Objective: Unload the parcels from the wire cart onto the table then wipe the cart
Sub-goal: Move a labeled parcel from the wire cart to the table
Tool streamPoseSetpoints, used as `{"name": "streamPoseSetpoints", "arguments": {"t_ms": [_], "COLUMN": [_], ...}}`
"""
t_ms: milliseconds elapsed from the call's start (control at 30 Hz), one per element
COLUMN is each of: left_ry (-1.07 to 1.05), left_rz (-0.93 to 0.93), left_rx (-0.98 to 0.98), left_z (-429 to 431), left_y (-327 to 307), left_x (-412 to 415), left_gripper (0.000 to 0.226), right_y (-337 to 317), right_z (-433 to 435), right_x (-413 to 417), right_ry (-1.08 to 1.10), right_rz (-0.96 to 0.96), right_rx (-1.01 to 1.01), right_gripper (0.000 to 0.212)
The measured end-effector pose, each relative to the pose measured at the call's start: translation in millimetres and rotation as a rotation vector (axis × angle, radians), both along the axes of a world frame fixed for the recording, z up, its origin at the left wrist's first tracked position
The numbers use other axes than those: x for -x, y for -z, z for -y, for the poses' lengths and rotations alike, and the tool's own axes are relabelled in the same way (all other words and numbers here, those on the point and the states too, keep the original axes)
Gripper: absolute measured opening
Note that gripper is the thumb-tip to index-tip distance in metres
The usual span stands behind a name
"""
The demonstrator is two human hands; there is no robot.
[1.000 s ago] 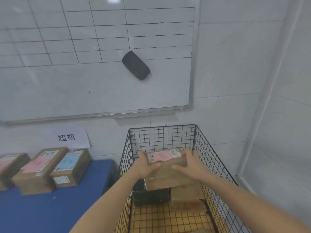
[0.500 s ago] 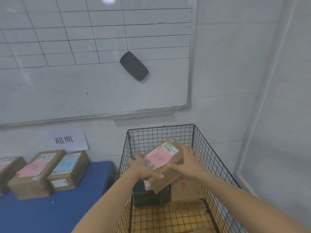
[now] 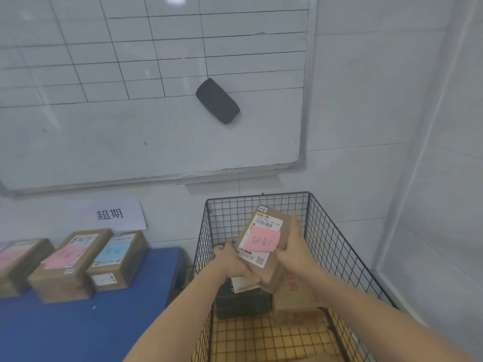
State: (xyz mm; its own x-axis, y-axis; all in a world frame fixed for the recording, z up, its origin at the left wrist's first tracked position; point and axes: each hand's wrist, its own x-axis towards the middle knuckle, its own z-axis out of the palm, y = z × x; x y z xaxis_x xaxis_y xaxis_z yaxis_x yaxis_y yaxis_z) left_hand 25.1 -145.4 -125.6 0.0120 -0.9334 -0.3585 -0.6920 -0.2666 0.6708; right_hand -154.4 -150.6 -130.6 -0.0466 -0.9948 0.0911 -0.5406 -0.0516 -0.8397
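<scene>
Unloading under way, wiping not begun.

Both hands up over the cart [image 3: 337,241], holding one parcel between them. Left hand [image 3: 230,262] curled under the lower left corner; right hand [image 3: 294,248] clasped along the right side, fingers wrapped behind. Held parcel [image 3: 262,239] was tilted, label and pink note facing the camera, lifted clear of the load below and inside the cart's outline, not yet over the table [image 3: 78,330].

Count on table: three parcels in a row near the wall.
- edge parcel [image 3: 15,259], pink note, cut by the frame's left side
- pink parcel [image 3: 70,262], just beside it
- blue parcel [image 3: 117,257], nearest the cart

Count in cart, below the hands: at least two.
- dark parcel [image 3: 240,301]
- brown box [image 3: 295,296], touching the dark one's right side

A white label under the left hand could have belonged to the dark parcel or to another; could not tell. A brownish shape at the bottom edge of the frame was too cropped to call.

Judged: three out, one in hand, two or more to go, so roughly half of the unloading done. No cloth seen anywhere.

Also noted: one whiteboard [image 3: 130,131], one eraser [image 3: 217,101] on it, one paper sign [image 3: 111,214] on the wall.
</scene>
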Motion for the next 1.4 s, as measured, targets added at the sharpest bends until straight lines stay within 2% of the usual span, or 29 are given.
{"name": "streamPoseSetpoints", "arguments": {"t_ms": [100,133,200,333,367,467,533,733,867,967,1100,1267,1400], "left_ry": [-0.054,-0.073,-0.093,-0.075,-0.043,0.094,0.163,0.194,0.232,0.262,0.231,0.225,0.191], "left_rz": [-0.128,-0.171,-0.228,-0.272,-0.241,-0.084,-0.022,-0.137,-0.158,-0.138,-0.132,-0.152,-0.158], "left_rx": [0.019,0.020,0.022,0.034,0.049,0.137,0.181,0.107,0.181,0.233,0.198,0.212,0.251], "left_z": [1,1,1,0,-2,-7,-9,-14,-19,-21,-26,-22,-21], "left_y": [4,4,3,2,0,-4,-4,-9,-13,-11,-15,-12,-13], "left_x": [-2,-2,-2,-2,-3,-6,-8,-8,-3,-3,1,-5,-4], "left_gripper": [0.106,0.099,0.093,0.100,0.104,0.115,0.114,0.117,0.131,0.131,0.126,0.128,0.129], "right_y": [4,5,5,1,-2,-12,-14,-21,-23,-29,-39,-41,-45], "right_z": [0,-2,-6,-15,-17,-22,-21,-29,-30,-33,-39,-40,-38], "right_x": [0,-2,-6,-14,-14,-10,-5,-6,-3,-4,-6,-6,-4], "right_ry": [0.029,0.019,-0.025,-0.165,-0.189,-0.227,-0.235,-0.295,-0.317,-0.352,-0.391,-0.380,-0.378], "right_rz": [0.011,0.018,0.030,-0.051,-0.055,-0.089,-0.112,-0.106,-0.081,-0.082,-0.114,-0.126,-0.137], "right_rx": [0.034,0.044,0.057,0.019,-0.013,-0.106,-0.140,-0.166,-0.170,-0.131,-0.098,-0.140,-0.137], "right_gripper": [0.072,0.069,0.077,0.116,0.119,0.116,0.117,0.115,0.116,0.106,0.094,0.110,0.108]}}
